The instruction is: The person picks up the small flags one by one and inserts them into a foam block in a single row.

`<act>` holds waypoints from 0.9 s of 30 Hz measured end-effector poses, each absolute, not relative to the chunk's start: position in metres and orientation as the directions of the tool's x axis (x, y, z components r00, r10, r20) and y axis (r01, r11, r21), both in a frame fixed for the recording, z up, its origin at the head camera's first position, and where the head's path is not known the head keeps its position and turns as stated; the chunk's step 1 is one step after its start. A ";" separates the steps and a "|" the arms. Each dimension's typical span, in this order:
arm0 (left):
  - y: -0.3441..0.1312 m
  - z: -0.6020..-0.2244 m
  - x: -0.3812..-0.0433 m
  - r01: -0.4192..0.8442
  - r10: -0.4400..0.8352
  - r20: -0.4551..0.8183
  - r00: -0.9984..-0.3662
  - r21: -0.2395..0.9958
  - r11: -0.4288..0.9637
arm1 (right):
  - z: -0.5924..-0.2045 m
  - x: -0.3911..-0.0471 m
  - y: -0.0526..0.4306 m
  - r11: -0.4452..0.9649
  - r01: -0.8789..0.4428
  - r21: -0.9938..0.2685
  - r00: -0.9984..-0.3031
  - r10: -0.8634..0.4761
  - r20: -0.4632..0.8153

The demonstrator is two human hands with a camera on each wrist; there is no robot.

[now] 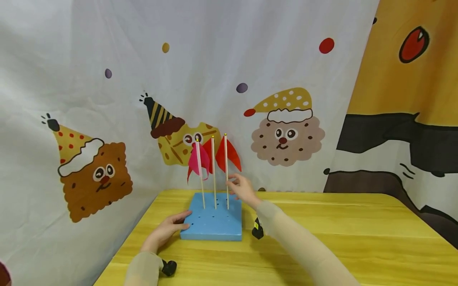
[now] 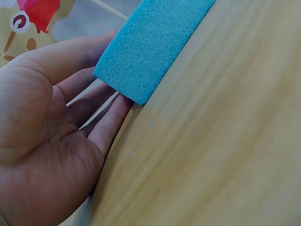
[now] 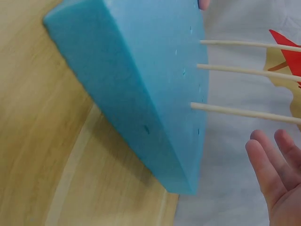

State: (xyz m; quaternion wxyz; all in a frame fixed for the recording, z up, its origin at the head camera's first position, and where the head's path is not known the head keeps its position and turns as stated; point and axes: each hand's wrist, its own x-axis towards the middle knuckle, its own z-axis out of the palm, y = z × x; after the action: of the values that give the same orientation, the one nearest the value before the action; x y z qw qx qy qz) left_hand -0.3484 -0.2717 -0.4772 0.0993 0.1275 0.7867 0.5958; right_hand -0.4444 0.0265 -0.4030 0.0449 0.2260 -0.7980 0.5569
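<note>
A blue foam block [image 1: 214, 228] with small holes lies on the table. Three thin wooden sticks stand upright in it, each with a gold tip. They carry a pink flag [image 1: 201, 159], a middle red flag [image 1: 209, 149] and a right-hand red flag [image 1: 229, 154]. My left hand [image 1: 166, 230] touches the block's left side, and its fairly straight fingers reach past a corner of the foam [image 2: 146, 52]. Beside the right-hand stick [image 3: 244, 111], my right hand [image 1: 243, 190] has its fingers loosely spread, with a gap to the stick in the right wrist view.
The wooden table [image 1: 322, 238] extends to the right of the block. Behind it hangs a white cloth [image 1: 214, 79] printed with cartoon biscuits in party hats. Black wrist cameras show below the left wrist [image 1: 169, 268] and the right wrist [image 1: 257, 229].
</note>
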 end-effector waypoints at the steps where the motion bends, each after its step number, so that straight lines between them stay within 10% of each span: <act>1: -0.271 -0.478 -0.349 0.078 0.321 -0.009 -0.947 0.963 0.258 | -0.404 -0.443 0.029 0.273 -0.409 -0.871 -0.894 -0.311 0.322; 27: -0.278 -0.476 -0.352 -0.004 0.276 -0.059 -0.959 0.981 0.194 | -0.432 -0.445 0.183 0.404 -0.272 -0.873 -0.959 -0.190 0.210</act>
State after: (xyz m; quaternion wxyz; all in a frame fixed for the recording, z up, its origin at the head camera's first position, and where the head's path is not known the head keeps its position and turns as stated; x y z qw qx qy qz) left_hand -0.3520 -0.2783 -0.4759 0.1116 0.0889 0.7645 0.6286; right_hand -0.4445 0.1831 -0.4315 0.0387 0.1378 -0.8371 0.5280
